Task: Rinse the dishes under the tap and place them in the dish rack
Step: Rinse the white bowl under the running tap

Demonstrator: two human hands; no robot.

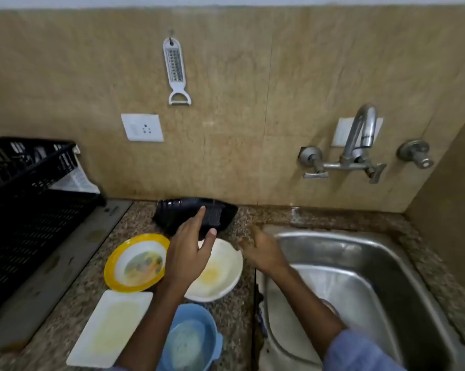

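Note:
A black dish (pixel 220 214) is tilted near the wall at the back of the counter. My left hand (pixel 190 250) grips its near rim, index finger on top and thumb below. My right hand (pixel 262 251) hovers blurred over the left rim of the steel sink (pixel 402 266), fingers apart and holding nothing. Dirty dishes lie on the counter: a yellow-rimmed plate (pixel 127 263), a white bowl (pixel 223 274), a white rectangular plate (pixel 111 328) and a blue bowl (pixel 191 341). The tap (pixel 360 135) juts from the wall above the sink. The black dish rack (pixel 25 199) stands at the far left.
A grater-peeler (pixel 175 70) hangs on the tiled wall above a socket (pixel 142 127). Tap handles (pixel 315 172) and a separate valve (pixel 416 155) stick out from the wall. A side wall closes in the sink on the right. A steel ledge (pixel 65 261) runs beside the rack.

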